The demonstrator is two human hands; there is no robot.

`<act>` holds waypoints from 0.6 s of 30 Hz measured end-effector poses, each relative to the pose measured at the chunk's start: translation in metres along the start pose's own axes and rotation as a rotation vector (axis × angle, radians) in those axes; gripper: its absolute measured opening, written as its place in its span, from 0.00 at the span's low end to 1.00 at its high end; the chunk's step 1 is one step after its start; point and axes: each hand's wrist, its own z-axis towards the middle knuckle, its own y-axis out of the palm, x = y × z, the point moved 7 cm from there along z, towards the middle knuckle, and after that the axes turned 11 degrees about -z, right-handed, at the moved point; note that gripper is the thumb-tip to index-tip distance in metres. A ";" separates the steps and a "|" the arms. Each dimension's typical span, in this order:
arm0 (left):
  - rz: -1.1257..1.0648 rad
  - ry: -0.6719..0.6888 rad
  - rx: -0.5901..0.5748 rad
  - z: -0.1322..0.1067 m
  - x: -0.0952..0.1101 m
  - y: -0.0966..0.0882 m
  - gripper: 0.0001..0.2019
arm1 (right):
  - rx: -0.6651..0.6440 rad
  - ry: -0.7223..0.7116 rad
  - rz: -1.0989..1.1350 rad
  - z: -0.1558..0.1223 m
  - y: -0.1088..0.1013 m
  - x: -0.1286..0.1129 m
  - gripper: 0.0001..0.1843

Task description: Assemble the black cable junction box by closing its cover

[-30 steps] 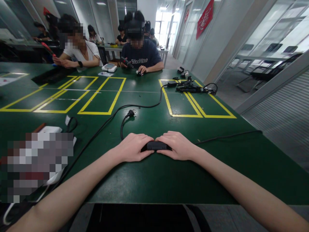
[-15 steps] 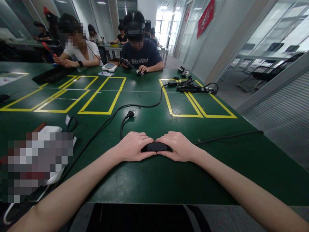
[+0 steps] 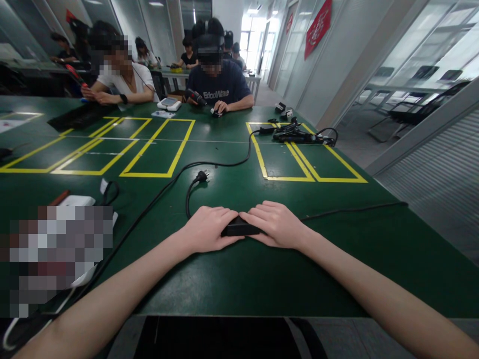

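Between both hands, just at the green tabletop, is a black power adapter (image 3: 240,228), its ends covered by my fingers. My left hand (image 3: 210,228) is closed around its left end, thumb side toward me. At the other end, my right hand (image 3: 277,224) grips it with the fingers over the top. A black mains plug (image 3: 201,176) lies beyond my left hand, its short cable running back behind that hand. From behind my right hand a thin black cord (image 3: 355,208) stretches to the right across the table.
The green table (image 3: 209,284) carries yellow tape rectangles. A long black cable (image 3: 164,187) crosses it to a cable bundle (image 3: 299,133) at the far right. White items, partly blurred out, lie at left near a white box (image 3: 77,200). Two people (image 3: 219,82) work across the table.
The adapter has tilted and turned slightly between my hands, showing a smoother face. My right hand's fingers have risen a little; my left hand has shifted slightly.
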 end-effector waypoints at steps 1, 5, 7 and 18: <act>0.016 0.016 -0.003 0.000 0.001 0.000 0.18 | 0.003 0.002 0.001 0.000 -0.001 0.000 0.20; 0.037 0.057 -0.022 0.000 0.005 0.000 0.19 | -0.023 0.029 0.083 -0.001 -0.003 0.003 0.18; 0.025 0.051 -0.028 0.000 0.005 -0.001 0.19 | -0.029 0.034 0.131 -0.002 -0.003 0.004 0.17; -0.093 -0.158 -0.113 -0.001 0.001 0.000 0.21 | 0.037 -0.105 -0.068 -0.005 -0.002 -0.007 0.22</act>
